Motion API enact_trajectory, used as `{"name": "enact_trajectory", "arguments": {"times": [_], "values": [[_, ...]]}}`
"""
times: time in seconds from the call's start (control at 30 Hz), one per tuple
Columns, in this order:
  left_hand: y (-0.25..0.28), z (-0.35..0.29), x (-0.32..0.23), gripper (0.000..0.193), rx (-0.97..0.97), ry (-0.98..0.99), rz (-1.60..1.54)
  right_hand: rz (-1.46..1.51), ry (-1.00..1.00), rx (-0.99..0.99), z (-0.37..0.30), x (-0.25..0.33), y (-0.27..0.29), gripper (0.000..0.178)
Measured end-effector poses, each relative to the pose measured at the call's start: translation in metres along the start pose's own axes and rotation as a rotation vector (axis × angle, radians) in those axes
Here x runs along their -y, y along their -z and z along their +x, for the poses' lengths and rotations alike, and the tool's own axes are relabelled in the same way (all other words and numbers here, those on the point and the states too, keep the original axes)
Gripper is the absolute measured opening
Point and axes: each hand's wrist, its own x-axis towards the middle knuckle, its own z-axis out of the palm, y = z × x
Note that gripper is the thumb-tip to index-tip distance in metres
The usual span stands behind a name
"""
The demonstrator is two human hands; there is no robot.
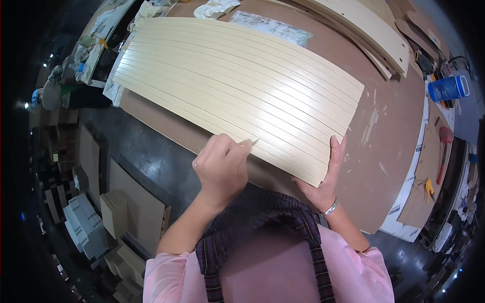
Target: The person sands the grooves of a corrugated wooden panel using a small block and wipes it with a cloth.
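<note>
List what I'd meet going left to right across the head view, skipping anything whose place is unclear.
Co-worker, left hand, right hand, yellow tool, red tool.

A red tool point(445, 135) lies rightward; a blue jug point(446, 89) beyond.

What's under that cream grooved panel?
Brown tabletop shows around the cream panel, and white material shows at its left end. Anything directly beneath is covered, so I can't tell.

Pink sleeves point(361, 272), a dark plaid apron point(283, 203) with matching straps point(320, 262), a silvery right-wrist bracelet point(330, 207)
</note>
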Motion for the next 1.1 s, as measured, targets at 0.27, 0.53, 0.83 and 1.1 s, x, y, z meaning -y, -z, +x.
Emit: {"name": "enact_trajectory", "arguments": {"times": [0.27, 0.53, 0.83, 1.1], "values": [[-0.002, -0.004, -0.012, 0.014, 0.078, -0.098, -0.076, -0.024, 0.025, -0.021, 0.002, 0.002, 0.0, 0.109], [-0.008, 0.015, -0.001, 0.012, -0.049, -0.033, 0.041, -0.044, 0.052, -0.034, 0.005, 0.001, -0.002, 0.117], [-0.029, 0.026, -0.025, 0.011, 0.017, -0.07, -0.08, -0.081, 0.073, -0.035, 0.004, 0.001, -0.001, 0.126], [-0.034, 0.024, -0.031, 0.01, 0.055, -0.072, -0.108, -0.065, 0.064, -0.027, 0.002, 0.003, -0.001, 0.124]]}}
